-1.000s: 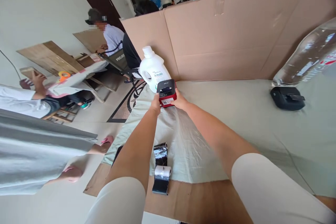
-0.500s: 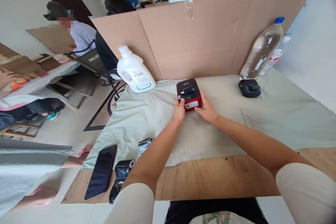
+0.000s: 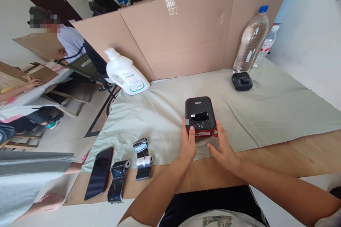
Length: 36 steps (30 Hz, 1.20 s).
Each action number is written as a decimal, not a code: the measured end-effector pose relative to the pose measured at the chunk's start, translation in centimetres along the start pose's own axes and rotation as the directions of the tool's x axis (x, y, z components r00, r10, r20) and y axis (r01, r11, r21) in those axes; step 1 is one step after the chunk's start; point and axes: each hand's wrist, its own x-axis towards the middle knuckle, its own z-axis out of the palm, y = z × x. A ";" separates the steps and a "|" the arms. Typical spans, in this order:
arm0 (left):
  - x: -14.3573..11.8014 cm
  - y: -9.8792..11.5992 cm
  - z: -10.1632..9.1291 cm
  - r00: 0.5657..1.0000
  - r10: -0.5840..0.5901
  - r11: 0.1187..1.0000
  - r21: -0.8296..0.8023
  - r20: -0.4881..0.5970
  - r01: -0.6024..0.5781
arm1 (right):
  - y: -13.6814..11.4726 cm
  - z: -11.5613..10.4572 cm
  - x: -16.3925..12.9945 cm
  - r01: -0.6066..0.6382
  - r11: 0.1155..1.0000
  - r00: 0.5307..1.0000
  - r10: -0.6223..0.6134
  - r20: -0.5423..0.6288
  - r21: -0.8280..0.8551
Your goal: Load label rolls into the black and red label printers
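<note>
Both forearms reach forward over the near edge of the bench [image 3: 293,159], coming together on a small red-and-black label printer [image 3: 200,115] that sits on the pale green cloth [image 3: 266,113] a little back from the bare wooden strip. The left hand [image 3: 188,142] lies against the printer's near left corner, wrist straight, thumb up along the side and fingers curled under the front edge. The right hand [image 3: 223,147] comes in from the other side at a slant, palm down, fingers spread and loosely bent, the thumb touching the near right corner. Together the hands grasp the printer between them; it rests flat on the cloth, its black top facing up.

To the left, near the bench's front edge, lie a dark phone [image 3: 99,172] and two rolls with unrolled black ribbon [image 3: 142,158]. A white detergent jug [image 3: 125,74] leans toward the left at the back, before the cardboard screen [image 3: 181,39]. At the far right stand a clear water bottle [image 3: 250,40] with a blue cap and, just before it, a small black device [image 3: 242,81]. Other people sit at another table off to the left.
</note>
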 end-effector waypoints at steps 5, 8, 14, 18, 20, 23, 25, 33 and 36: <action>0.2 -0.6 -0.9 1.000 0.002 0.998 -0.067 0.021 -0.001 | 0.3 -0.8 1.1 -0.005 0.999 0.998 0.002 -0.064 -0.034; 1.8 -0.8 -1.7 0.999 -0.030 0.990 -0.138 0.011 0.031 | 0.6 -1.7 4.0 0.014 0.999 0.992 -0.021 -0.128 -0.053; 6.6 -0.2 -2.3 0.977 0.036 0.927 -0.372 0.211 0.046 | -0.2 -1.3 8.5 0.172 0.985 0.969 -0.175 -0.174 -0.034; 7.4 -0.3 -2.1 0.958 0.064 0.892 -0.446 0.279 0.071 | -0.3 0.1 7.8 0.242 0.968 0.933 -0.250 -0.258 -0.065; 7.2 -0.3 -2.0 0.961 0.058 0.894 -0.442 0.270 0.070 | -0.1 0.6 7.2 0.235 0.969 0.919 -0.247 -0.306 -0.076; 6.9 -0.2 -1.9 0.965 0.036 0.909 -0.409 0.258 0.076 | 0.2 0.9 6.7 0.185 0.980 0.925 -0.198 -0.324 -0.072; 6.9 -0.1 -1.8 0.966 0.026 0.910 -0.407 0.257 0.083 | 0.2 0.9 6.7 0.172 0.982 0.929 -0.186 -0.319 -0.073; 6.9 -0.2 -1.2 0.982 0.042 0.909 -0.414 0.186 0.040 | 0.1 1.1 6.8 0.186 0.982 0.931 -0.185 -0.314 -0.029; 7.0 -0.3 -1.2 0.981 0.043 0.918 -0.395 0.191 0.036 | 0.4 1.1 6.7 0.204 0.979 0.932 -0.193 -0.306 0.004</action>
